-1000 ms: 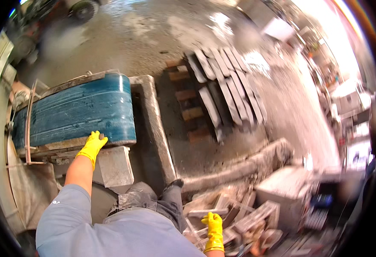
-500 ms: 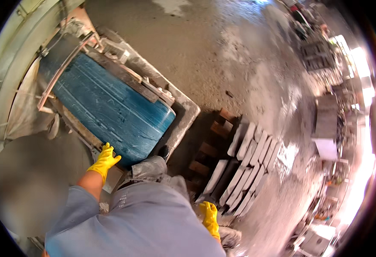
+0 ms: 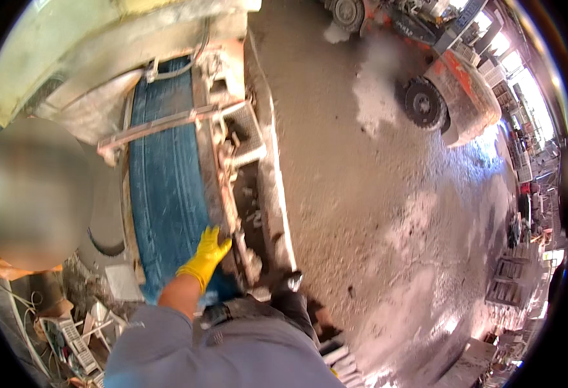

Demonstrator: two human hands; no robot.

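Note:
My left hand [image 3: 206,257], in a yellow rubber glove, reaches over the near end of a blue conveyor belt [image 3: 167,174]. Its thumb stands apart from the fingers, and nothing shows in its grasp. Whether the fingertips touch the belt, I cannot tell. Only a sliver of yellow glove from my right hand [image 3: 334,373] shows beside my body at the lower edge; its fingers are hidden. Near it lies part of a stack of grey slabs [image 3: 341,359]. A rusty metal bar [image 3: 161,127] crosses above the belt farther up.
A concrete curb [image 3: 277,207] runs along the belt's right side. Beyond stretches a wet, muddy floor [image 3: 361,213]. A large wheeled vehicle [image 3: 462,97] stands at the far right. Scrap and plastic pieces [image 3: 77,343] clutter the lower left, below a blurred round patch.
My view has swung left, so the belt now runs away from me and the vehicle shows. My left hand has come over the belt from its side edge. My right hand has nearly left view.

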